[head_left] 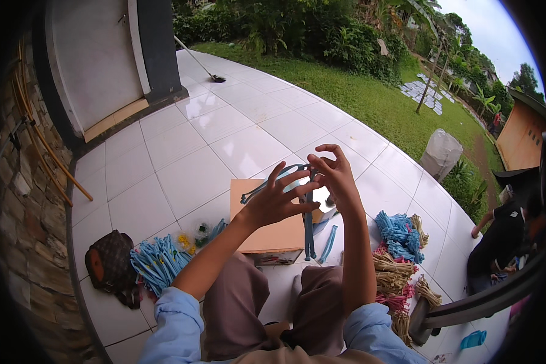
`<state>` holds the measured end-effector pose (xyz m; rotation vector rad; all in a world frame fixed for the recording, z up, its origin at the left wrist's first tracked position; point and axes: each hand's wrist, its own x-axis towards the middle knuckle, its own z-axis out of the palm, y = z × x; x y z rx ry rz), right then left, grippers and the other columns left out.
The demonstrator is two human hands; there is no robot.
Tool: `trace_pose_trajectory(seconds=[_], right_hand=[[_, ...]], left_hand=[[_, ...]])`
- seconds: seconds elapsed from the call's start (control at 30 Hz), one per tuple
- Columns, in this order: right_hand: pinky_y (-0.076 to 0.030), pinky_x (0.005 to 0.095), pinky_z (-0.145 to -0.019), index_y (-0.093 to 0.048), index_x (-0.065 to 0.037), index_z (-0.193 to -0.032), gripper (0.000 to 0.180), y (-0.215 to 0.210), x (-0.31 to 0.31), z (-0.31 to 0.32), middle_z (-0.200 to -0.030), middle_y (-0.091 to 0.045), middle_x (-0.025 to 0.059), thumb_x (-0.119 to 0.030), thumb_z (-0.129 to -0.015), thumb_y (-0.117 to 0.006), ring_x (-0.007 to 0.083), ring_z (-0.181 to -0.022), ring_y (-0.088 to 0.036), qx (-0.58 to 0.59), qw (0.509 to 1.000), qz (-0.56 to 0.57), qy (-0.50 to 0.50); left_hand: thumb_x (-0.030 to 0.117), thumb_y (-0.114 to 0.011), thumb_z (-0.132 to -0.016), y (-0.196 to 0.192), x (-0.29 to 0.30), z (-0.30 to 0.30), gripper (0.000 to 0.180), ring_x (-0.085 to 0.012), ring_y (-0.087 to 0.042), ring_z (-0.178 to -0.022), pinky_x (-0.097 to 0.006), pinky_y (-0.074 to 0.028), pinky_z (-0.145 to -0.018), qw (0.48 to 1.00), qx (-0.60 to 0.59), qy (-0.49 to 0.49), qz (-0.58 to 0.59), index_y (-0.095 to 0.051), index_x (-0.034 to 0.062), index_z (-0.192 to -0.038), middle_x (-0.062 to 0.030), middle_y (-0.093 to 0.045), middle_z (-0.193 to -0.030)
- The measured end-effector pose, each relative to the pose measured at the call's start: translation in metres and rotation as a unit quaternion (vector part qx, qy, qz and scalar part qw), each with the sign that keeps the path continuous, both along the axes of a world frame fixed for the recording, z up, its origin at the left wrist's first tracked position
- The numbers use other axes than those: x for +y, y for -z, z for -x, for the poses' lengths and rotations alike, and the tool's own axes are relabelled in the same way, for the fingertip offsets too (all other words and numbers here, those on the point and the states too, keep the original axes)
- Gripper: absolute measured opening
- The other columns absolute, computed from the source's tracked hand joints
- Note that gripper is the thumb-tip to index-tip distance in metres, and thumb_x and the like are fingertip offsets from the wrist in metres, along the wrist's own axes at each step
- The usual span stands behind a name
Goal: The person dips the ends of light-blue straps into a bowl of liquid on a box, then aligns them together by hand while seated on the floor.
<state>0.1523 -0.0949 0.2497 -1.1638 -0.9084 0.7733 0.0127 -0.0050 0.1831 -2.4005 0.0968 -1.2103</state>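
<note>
My right hand (338, 182) pinches a blue cord (309, 233) near its top. The cord's long ends hang straight down in front of the box, and a looped part arches left behind my left hand (279, 197). The fingers of that hand are stretched and spread, with thumb and fingertips close to the hanging cord. Below my hands is a tan cardboard box (264, 233), a knotted end of blue cord resting over its top. A short blue cord (328, 244) lies on the tiles right of the box. Part of a white, shiny round object (324, 199) shows behind my right wrist.
Blue cords (159, 262) are heaped at left beside a brown bag (109, 267) and small clear bags with yellow pieces (187, 244). Bundles of blue (400, 235) and beige cords (393, 268) lie at right. Another person (497, 246) sits far right, behind a dark bar (485, 300).
</note>
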Motion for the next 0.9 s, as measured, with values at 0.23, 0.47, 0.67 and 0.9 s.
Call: trace_pose_trajectory(seconds=[0.23, 0.47, 0.67, 0.9], right_hand=[[-0.049, 0.0314, -0.083, -0.041, -0.003, -0.125, 0.033, 0.045, 0.001, -0.009, -0.11, -0.058, 0.0184, -0.008, -0.093, -0.046, 0.0214, -0.096, -0.06, -0.024, 0.998, -0.05, -0.037], [-0.036, 0.0373, -0.103, -0.028, -0.003, -0.139, 0.064, 0.032, -0.009, -0.008, -0.13, -0.046, 0.0184, -0.009, -0.083, -0.058, 0.0244, -0.119, -0.047, -0.049, 0.985, -0.158, -0.05], [-0.041, 0.0379, -0.097, -0.032, 0.0, -0.137, 0.054, 0.027, -0.015, -0.007, -0.126, -0.05, 0.0186, -0.014, -0.089, -0.052, 0.0272, -0.114, -0.052, -0.024, 0.985, -0.171, -0.015], [-0.049, 0.039, -0.087, -0.041, 0.004, -0.129, 0.043, 0.021, -0.023, -0.006, -0.103, -0.063, 0.0181, -0.019, -0.094, -0.047, 0.0281, -0.097, -0.063, -0.002, 0.982, -0.183, 0.035]], left_hand=[[0.015, -0.054, -0.09, -0.018, 0.012, -0.024, 0.006, -0.0219, -0.056, -0.095, -0.039, -0.044, -0.092, 0.948, -0.01, 0.188, 0.257, -0.049, 0.0114, -0.092, -0.0061, -0.056, -0.093], [0.02, -0.053, -0.091, -0.016, -0.001, -0.019, 0.024, -0.0367, -0.06, -0.062, -0.041, -0.044, -0.053, 0.831, 0.0, 0.045, 0.554, -0.037, 0.0057, -0.1, -0.0149, -0.058, -0.066], [0.028, -0.047, -0.094, -0.016, -0.013, -0.007, 0.028, -0.0435, -0.057, -0.065, -0.047, -0.04, -0.053, 0.791, 0.111, -0.013, 0.602, -0.033, 0.0072, -0.105, -0.0193, -0.056, -0.062], [0.026, -0.042, -0.096, -0.005, -0.018, -0.007, 0.026, -0.0294, -0.052, -0.053, -0.039, -0.04, -0.054, 0.755, 0.168, 0.119, 0.623, -0.028, 0.0064, -0.105, -0.0133, -0.052, -0.059]])
